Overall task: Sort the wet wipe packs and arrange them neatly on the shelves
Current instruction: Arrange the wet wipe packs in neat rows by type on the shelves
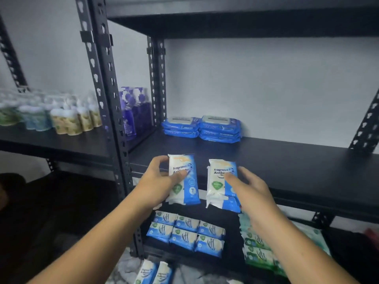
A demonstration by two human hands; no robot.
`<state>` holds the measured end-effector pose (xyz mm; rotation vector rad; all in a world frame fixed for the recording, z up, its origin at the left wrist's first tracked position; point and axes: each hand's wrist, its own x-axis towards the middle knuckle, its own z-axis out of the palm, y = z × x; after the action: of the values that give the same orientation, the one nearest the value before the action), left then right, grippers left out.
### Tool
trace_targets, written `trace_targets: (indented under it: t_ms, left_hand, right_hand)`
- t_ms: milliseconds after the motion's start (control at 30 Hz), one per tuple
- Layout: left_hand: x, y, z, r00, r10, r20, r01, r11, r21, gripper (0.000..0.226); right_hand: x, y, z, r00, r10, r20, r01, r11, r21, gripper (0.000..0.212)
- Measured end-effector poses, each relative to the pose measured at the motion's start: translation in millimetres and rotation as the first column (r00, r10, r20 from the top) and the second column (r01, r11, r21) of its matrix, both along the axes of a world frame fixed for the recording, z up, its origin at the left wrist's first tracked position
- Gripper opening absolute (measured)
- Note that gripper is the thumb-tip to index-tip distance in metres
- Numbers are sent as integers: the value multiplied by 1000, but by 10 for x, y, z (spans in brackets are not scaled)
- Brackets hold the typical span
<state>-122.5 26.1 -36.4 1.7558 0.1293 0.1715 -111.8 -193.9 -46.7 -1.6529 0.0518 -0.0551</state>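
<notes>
- Rack [106, 111]: black metal, punched uprights, against a pale wall [266, 83].
- Shelf [287, 160]: the middle board, dark and at hand level. Both held loads sit at its front edge.
- Lower shelf [231, 251]: seen below the arms, with small packs at its left and right.
- Side shelf [51, 140]: on the left, beyond the upright. It carries rows of pale bottles [65, 119], blurred.
- Purple bottles [133, 111]: pump tops, grouped between the uprights, left of the shelf's back corner.
- Blue stacks [202, 128]: two piles of large wipe packs, side by side and touching, at the back left of the shelf by the wall.
- Green packs [256, 247]: right part of the lower shelf, overlapping, partly hidden by the right forearm.
- Blue packs [186, 232]: left part of the lower shelf, in a tidy block of two rows by three.
- Left hand [158, 181]: pinches the left pack [190, 189], thumb across its front and fingers behind its left edge.
- Left pack: white and blue, upright, its top over the shelf's front edge and its bottom hanging below. Cannot tell if it rests on the board.
- Right hand [250, 191]: holds the right packs [217, 181], thumb on the front and fingers round the right edge.
- Right packs: two of the same kind, one on the other, the under one slipped lower right. They are just beside the left pack, not touching it.
- Bottom packs [153, 272]: two more white and blue ones at the lower edge of the view, under the lower shelf.
</notes>
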Motion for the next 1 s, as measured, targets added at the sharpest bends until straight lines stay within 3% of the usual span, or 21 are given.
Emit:
trace_targets:
  t_ms: [67,233,367,533,600,667,733,833,900,1000]
  left_hand:
    - [217,-20,125,1000,-1,0,1,998,61,52]
    - [859,-15,199,999,-29,-46,33,995,95,61]
    - [1358,-3,199,996,-35,-79,51,973,223,67]
    - [1773,37,109,976,-23,-217,134,847,515,52]
    - [1833,38,78,976,-7,-218,138,795,591,48]
    - [1856,32,38,987,8,-158,101,738,667,49]
    - [1832,9,4,994,5,-109,68,751,657,53]
    - [1726,24,-57,996,-26,86,-42,708,705,53]
    - [1623,106,-105,955,-147,258,-82,706,704,48]
    - [1383,225,-179,878,-407,253,71,632,772,49]
  right_hand:
    - [185,-40,112,1000,-22,6,22,1000,-6,48]
    - [693,52,246,996,-63,63,66,996,-55,43]
    - [1168,201,260,998,-52,47,58,988,-143,33]
    - [1585,290,85,999,-2,-50,-19,915,-404,26]
    - [1602,270,28,999,-33,-23,17,873,-488,27]
    - [1599,241,-36,996,-76,46,89,824,-560,37]
    - [1578,232,-86,988,-84,130,146,785,-602,48]
    - [1462,241,-71,945,-35,324,240,748,-619,34]
    - [1324,204,-66,906,80,415,223,744,-630,26]
    - [1115,150,-131,884,308,351,89,627,-774,39]
